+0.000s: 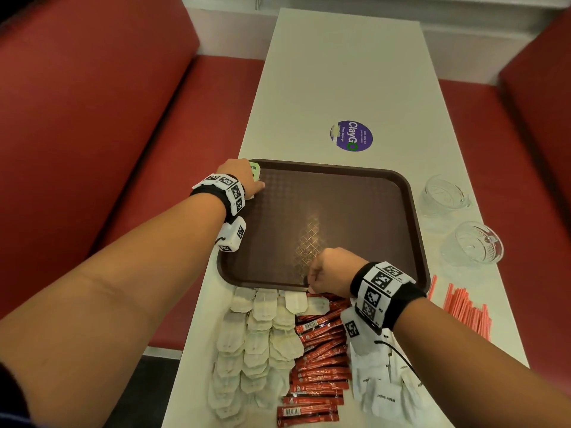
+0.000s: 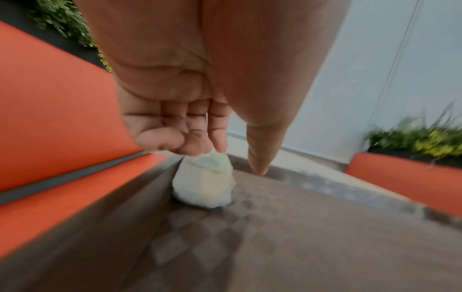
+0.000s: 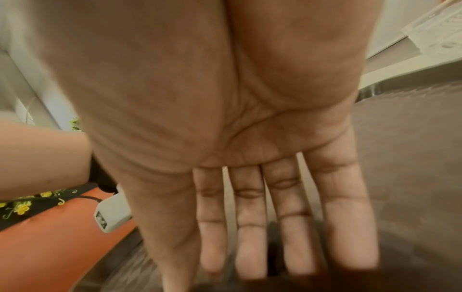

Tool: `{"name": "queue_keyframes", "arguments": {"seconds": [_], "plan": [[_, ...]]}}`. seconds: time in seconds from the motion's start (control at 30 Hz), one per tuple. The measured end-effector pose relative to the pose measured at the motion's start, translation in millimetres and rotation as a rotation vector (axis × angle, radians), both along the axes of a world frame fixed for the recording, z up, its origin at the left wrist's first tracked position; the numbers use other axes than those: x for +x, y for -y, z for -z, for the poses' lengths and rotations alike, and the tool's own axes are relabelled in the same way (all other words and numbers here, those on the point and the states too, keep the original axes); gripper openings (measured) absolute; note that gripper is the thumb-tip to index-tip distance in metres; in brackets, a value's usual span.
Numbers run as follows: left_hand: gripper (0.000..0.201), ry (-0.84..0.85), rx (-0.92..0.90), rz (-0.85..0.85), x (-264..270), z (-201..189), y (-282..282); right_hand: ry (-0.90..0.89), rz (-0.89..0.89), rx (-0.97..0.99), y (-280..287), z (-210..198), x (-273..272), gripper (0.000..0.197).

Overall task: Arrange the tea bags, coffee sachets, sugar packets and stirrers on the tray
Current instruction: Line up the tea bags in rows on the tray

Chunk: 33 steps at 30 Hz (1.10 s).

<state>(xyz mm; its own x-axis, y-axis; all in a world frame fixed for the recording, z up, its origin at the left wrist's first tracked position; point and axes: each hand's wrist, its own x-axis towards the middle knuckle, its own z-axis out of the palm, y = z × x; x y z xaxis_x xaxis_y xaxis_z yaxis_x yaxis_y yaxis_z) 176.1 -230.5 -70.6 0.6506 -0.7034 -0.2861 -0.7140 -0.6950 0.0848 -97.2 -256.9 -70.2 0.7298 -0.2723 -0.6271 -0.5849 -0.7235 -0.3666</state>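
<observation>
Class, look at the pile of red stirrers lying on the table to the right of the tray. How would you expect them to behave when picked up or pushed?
The stirrers look thin and narrow, so probably very light and somewhat bendy. They lie loose in a fanned heap on the smooth white table, so a push would likely scatter or slide them. Pinching one flat off the surface may be fiddly; gathering several seems easier.

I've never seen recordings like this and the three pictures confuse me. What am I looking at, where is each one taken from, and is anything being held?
No machine here: a person works with bare hands, wearing cameras. The wide picture comes from the head; the two close-ups look along each wrist.

A brown tray sits on a white table. In front of it lie tea bags, red coffee sachets and white sugar packets; red stirrers and two glass bowls lie to the right.

The left hand pinches one tea bag at the tray's far left corner. The right hand, fingers straight, holds nothing at the tray's near edge.
</observation>
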Motion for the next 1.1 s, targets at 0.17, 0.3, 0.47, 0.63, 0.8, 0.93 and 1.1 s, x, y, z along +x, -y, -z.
{"name": "queue_keyframes", "arguments": {"seconds": [0.17, 0.3, 0.47, 0.63, 0.8, 0.93, 1.1], "plan": [[0.021, -0.214, -0.280, 0.215, -47.6, -37.5, -43.6, 0.061, -0.001, 0.029, -3.4, -10.9, -2.3, 0.022], [0.013, -0.391, -0.124, 0.469, -89.6, -45.9, -95.6, 0.126, -0.020, 0.050, -12.3, -12.9, -3.5, 0.025], [0.036, -0.430, 0.123, 0.643, -120.7, -27.7, -146.2, 0.163, -0.037, 0.056, -27.6, -12.6, -5.7, 0.029], [0.025, -0.348, 0.039, 0.628, -127.0, -14.1, -167.5, 0.199, -0.041, 0.047, -34.5, -14.9, -12.2, 0.033], [0.021, -0.291, -0.177, 0.588, -131.3, -29.5, -167.7, 0.290, -0.017, 0.063, -42.7, -20.3, -13.5, 0.037], [0.014, -0.331, -0.467, 0.571, -134.4, -47.0, -164.9, 0.401, 0.042, 0.083, -50.8, -25.5, -8.3, 0.027], [0.012, -0.327, -0.615, 0.445, -138.1, -54.7, -165.5, 0.459, 0.105, 0.094, -51.6, -32.6, -8.6, 0.021]]}}
